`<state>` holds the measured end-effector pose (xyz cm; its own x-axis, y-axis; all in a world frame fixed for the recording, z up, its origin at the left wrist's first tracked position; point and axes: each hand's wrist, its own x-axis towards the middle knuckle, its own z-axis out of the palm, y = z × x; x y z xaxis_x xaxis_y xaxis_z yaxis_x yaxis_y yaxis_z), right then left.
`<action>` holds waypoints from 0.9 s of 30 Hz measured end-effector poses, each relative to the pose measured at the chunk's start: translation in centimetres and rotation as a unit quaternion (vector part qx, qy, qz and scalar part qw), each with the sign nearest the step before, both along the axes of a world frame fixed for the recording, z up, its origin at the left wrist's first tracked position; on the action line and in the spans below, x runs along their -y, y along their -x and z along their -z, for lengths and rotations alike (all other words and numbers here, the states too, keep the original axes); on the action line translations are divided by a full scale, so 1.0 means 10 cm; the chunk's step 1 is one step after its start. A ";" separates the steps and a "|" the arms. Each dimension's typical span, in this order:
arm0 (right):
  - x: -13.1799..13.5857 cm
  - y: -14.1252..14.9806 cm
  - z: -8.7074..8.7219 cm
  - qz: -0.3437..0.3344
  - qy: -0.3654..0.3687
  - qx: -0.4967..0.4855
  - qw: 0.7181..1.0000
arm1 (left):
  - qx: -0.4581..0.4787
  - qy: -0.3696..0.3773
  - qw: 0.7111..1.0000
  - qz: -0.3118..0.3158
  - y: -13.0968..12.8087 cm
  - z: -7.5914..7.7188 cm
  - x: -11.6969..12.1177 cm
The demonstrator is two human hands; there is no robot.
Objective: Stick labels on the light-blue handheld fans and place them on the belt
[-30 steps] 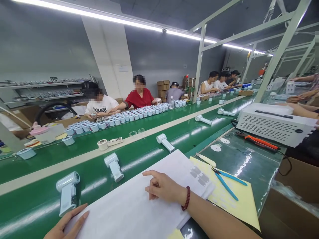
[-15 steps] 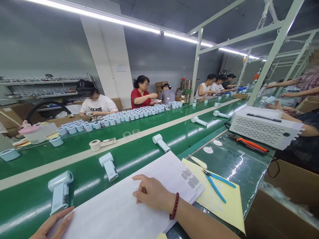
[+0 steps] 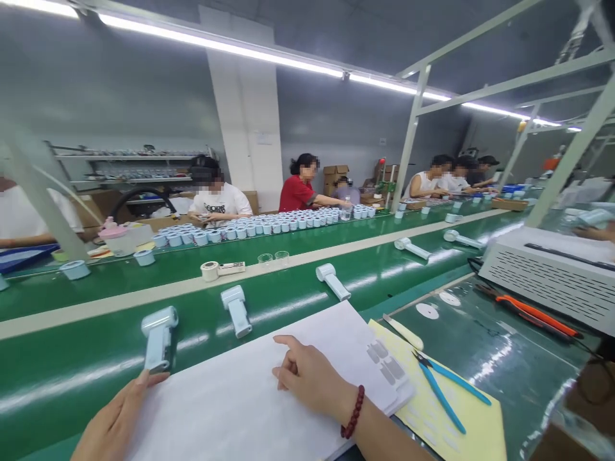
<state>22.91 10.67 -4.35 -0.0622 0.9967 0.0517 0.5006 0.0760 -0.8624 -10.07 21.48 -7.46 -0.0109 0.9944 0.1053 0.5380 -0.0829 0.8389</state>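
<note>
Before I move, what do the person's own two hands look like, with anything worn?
The right hand is ungloved, with a dark red bracelet of round beads at the wrist; its visible forearm is sleeveless. The left hand is ungloved.

There are four grey patches [image 3: 394,367], two white discs [image 3: 427,311], two clear cups [image 3: 281,259].

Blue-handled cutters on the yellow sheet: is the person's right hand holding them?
No, the cutters lie on the yellow sheet, apart from the right hand over the white paper.
</note>
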 end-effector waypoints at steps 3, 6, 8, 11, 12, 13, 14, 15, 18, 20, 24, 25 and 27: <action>0.01 0.00 0.02 0.000 -0.006 0.032 0.999 | 0.106 0.020 0.991 -0.082 -0.19 -0.22 0.18; 0.02 -0.02 0.03 -0.004 -0.011 0.060 0.998 | 0.301 0.053 0.949 -0.074 -0.31 -0.32 0.24; 0.03 -0.03 0.03 -0.008 -0.014 0.076 0.997 | 0.364 0.049 0.927 -0.068 -0.34 -0.34 0.25; 0.04 -0.04 0.05 -0.014 -0.017 0.093 0.995 | 0.379 0.038 0.922 -0.074 -0.33 -0.33 0.25; 0.05 -0.05 0.06 -0.015 -0.018 0.098 0.995 | 0.379 0.033 0.922 -0.074 -0.33 -0.32 0.25; 0.04 -0.05 0.06 -0.015 -0.019 0.102 0.995 | 0.379 0.029 0.922 -0.072 -0.33 -0.31 0.25; 0.04 -0.06 0.07 -0.014 -0.020 0.105 0.994 | 0.377 0.025 0.923 -0.069 -0.33 -0.30 0.25; 0.04 -0.06 0.08 -0.013 -0.022 0.108 0.994 | 0.374 0.023 0.925 -0.065 -0.33 -0.29 0.25; 0.02 -0.06 0.11 -0.012 -0.024 0.114 0.993 | 0.360 0.024 0.931 -0.054 -0.35 -0.26 0.24; 0.02 -0.07 0.13 -0.010 -0.023 0.120 0.992 | 0.346 0.024 0.936 -0.050 -0.36 -0.24 0.24; 0.03 -0.09 0.18 -0.009 -0.024 0.115 0.993 | 0.306 0.007 0.950 -0.051 -0.37 -0.22 0.26; 0.02 -0.10 0.20 -0.009 -0.025 0.112 0.993 | 0.293 0.001 0.954 -0.055 -0.37 -0.21 0.27; 0.02 -0.12 0.25 -0.005 -0.027 0.109 0.994 | 0.268 -0.009 0.961 -0.064 -0.37 -0.20 0.27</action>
